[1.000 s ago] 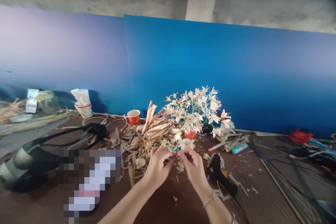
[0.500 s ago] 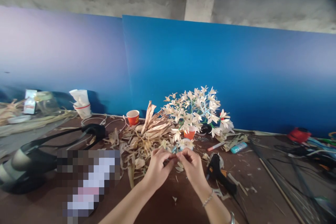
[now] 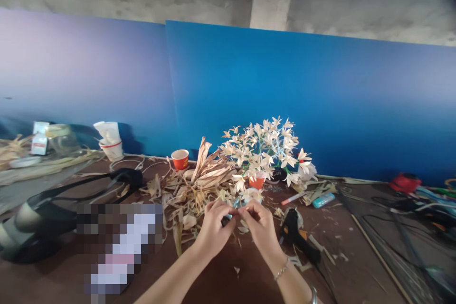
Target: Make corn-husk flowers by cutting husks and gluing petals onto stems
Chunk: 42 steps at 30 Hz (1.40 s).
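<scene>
Shifted the view very slightly to the right since the earlier frame, with hardly any change in the hands. Held the left hand [image 3: 216, 228] and the right hand [image 3: 261, 228] in front of the body, bent inward with thumbs and forefingers in narrow poses, fingertips almost meeting. Could not tell full closure of either hand, nor any small piece hidden between the tips. Wore a silver bracelet [image 3: 281, 268] on the right wrist.

Taking the meeting fingertips as the clock's centre, saw the white artificial flowers [image 3: 263, 147] toward one o'clock, spreading above an orange paper cup [image 3: 257, 180]. Found dried corn husks [image 3: 210, 175] near eleven o'clock, fanning out of a loose pile of scraps [image 3: 183, 204] at ten. Noticed a red-orange cup [image 3: 180, 160] between ten and eleven, beyond the pile, and a white cup stuffed with paper [image 3: 111, 149] farther off at ten.

Had a black glue gun [image 3: 299, 235] lying between three and four o'clock, near the right hand. Saw a marker [image 3: 292, 199] at two o'clock, with a turquoise packet [image 3: 323, 200] just beside, between two and three. Spotted a black strapped device [image 3: 39, 225] at nine on the brown table [image 3: 228, 280].
</scene>
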Each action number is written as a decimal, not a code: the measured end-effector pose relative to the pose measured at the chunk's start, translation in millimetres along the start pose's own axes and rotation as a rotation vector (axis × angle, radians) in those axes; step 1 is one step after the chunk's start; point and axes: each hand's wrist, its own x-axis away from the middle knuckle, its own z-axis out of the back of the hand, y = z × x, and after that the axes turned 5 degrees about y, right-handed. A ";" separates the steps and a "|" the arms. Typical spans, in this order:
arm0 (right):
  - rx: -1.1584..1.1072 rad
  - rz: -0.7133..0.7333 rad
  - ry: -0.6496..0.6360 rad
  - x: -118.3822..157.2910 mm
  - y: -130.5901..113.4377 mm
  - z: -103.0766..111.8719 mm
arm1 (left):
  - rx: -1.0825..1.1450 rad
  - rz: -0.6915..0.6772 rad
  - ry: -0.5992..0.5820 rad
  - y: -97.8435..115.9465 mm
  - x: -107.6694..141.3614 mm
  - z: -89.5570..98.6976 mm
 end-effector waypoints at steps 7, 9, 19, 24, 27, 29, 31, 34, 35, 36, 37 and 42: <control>0.052 -0.004 0.060 1.5 1.4 0.2 | -0.048 0.009 0.034 -1.0 0.0 -2.2; 0.061 0.001 0.067 0.7 -0.1 1.3 | -0.053 0.007 0.034 -1.7 0.0 -2.3; 0.144 0.004 0.100 0.7 -6.0 -0.6 | -0.061 -0.008 0.016 3.9 2.7 -3.5; 0.171 -0.001 0.082 -4.1 -9.9 0.4 | -0.066 0.015 0.023 -0.9 3.4 -4.4; 0.241 -0.013 -0.077 -10.6 -18.0 19.9 | -0.070 0.057 0.006 -8.7 3.2 -6.4; 0.421 -0.044 -0.101 -12.1 -22.3 43.0 | -0.087 0.091 -0.004 -14.6 2.4 -7.6; 0.730 -0.155 -0.049 -8.9 -22.6 68.5 | -0.120 0.116 -0.005 -19.7 1.1 -7.6; 1.169 -0.310 -0.037 3.2 -15.1 96.4 | -0.164 0.152 0.017 -24.9 -1.5 -5.2; 1.257 -0.349 -0.054 7.9 -11.5 100.9 | -0.168 0.167 0.030 -26.1 -2.3 -4.2; 1.316 -0.363 -0.069 12.2 -8.1 103.1 | -0.166 0.183 0.044 -27.0 -3.0 -3.4; 1.361 -0.378 -0.069 15.8 -5.0 103.3 | -0.154 0.197 0.054 -27.9 -3.5 -2.9; 1.483 -0.453 -0.040 23.1 2.3 96.1 | -0.010 0.224 0.049 -33.0 -4.4 -5.9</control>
